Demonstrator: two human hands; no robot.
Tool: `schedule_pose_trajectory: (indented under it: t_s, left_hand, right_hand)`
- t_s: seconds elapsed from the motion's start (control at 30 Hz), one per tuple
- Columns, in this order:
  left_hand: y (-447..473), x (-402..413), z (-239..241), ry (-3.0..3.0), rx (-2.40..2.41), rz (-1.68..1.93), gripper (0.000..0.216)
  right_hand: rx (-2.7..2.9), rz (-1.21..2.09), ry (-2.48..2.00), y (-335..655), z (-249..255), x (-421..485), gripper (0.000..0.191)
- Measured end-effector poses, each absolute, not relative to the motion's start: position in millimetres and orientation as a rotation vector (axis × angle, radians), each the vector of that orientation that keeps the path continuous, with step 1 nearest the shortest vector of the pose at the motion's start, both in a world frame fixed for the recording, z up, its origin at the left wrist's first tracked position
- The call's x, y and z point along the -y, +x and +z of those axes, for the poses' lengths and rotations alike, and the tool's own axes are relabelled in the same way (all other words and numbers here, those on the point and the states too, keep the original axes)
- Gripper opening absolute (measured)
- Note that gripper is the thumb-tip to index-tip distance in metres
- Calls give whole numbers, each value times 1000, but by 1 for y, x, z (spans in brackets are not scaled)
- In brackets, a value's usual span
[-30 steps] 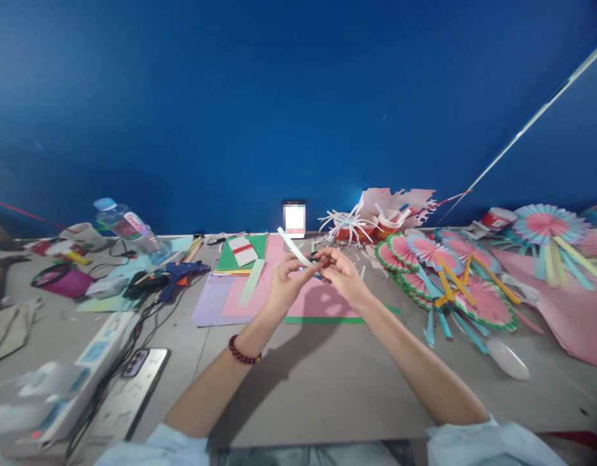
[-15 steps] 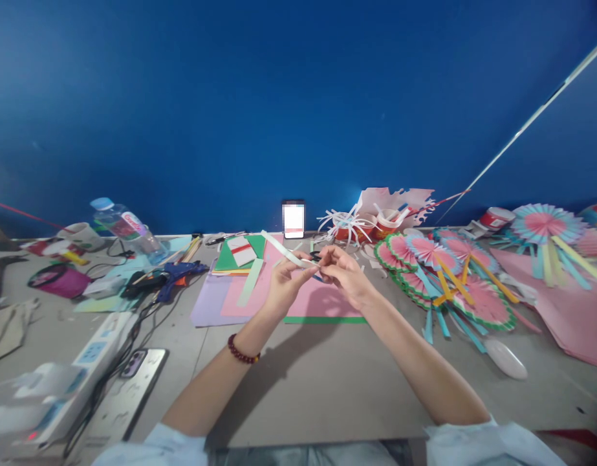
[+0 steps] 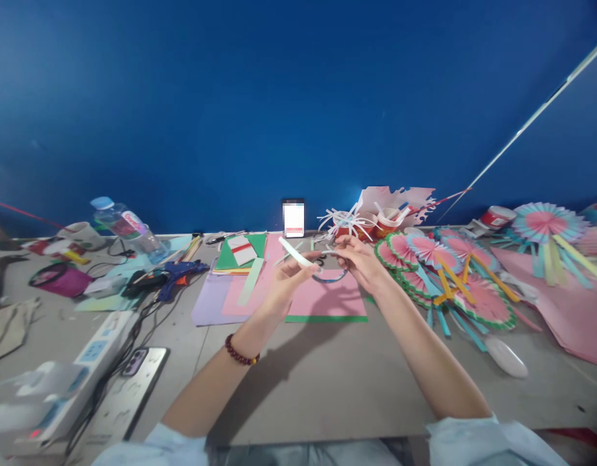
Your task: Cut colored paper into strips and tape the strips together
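Note:
Over the stacked coloured paper, my left hand [image 3: 288, 283] pinches a pale green paper strip [image 3: 298, 252] between thumb and fingers, and the strip's free end rises toward the upper left. My right hand [image 3: 359, 259] is a short way off to the right. Its fingertips are closed at a thin greyish piece, too small to name. Beneath and between the hands lies a dark-rimmed ring [image 3: 330, 279], partly hidden, perhaps a tape roll. Pink paper [image 3: 327, 304] with a green edge below it spreads under both hands. Another pale green strip [image 3: 251, 283] rests left of my left hand.
A lit phone [image 3: 293, 220] leans on the blue wall. Pleated paper fans [image 3: 482, 301] and cups of paper strips [image 3: 349, 226] stand right. To the left are a blue glue gun [image 3: 179, 275], a bottle [image 3: 126, 223], a power strip [image 3: 92, 362] and another phone [image 3: 143, 382].
My hands have drawn apart from the meeting point of their fingertips. The right hand has moved slightly right and up, the strip in my left hand has tilted steeper, and the ring shows more.

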State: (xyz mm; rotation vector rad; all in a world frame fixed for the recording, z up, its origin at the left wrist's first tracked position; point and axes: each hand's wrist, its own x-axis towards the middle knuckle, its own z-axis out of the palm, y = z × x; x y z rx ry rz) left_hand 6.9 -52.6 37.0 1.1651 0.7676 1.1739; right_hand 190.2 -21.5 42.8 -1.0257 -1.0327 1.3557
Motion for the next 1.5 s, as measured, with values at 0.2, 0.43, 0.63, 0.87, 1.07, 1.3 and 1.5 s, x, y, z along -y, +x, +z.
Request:
schedule_pose_trajectory:
  t_s: [0.2, 0.43, 0.63, 0.87, 1.07, 1.3, 1.5]
  left_hand:
    - [6, 47, 30, 1155, -883, 1209, 27]
    - [6, 43, 31, 1178, -974, 1179, 26]
    - [5, 44, 34, 1247, -1007, 1169, 36]
    - [9, 47, 33, 1290, -975, 1057, 75]
    - [10, 49, 33, 1326, -965, 994, 79]
    - [14, 46, 19, 1322, -889, 965, 89]
    - [17, 47, 11, 1334, -846, 964, 89]
  right_hand:
    - [1209, 1174, -1163, 214, 34, 10, 31]
    - [1514, 846, -1311, 242, 2, -12, 23]
    - [1723, 658, -1440, 244, -22, -20, 22]
    - [1934, 357, -1515, 250, -47, -26, 28]
    - [1929, 343, -1498, 248, -53, -30, 24]
    - [1709, 742, -1331, 210, -8, -7, 18]
    - [1349, 1422, -1089, 183, 19, 17, 27]
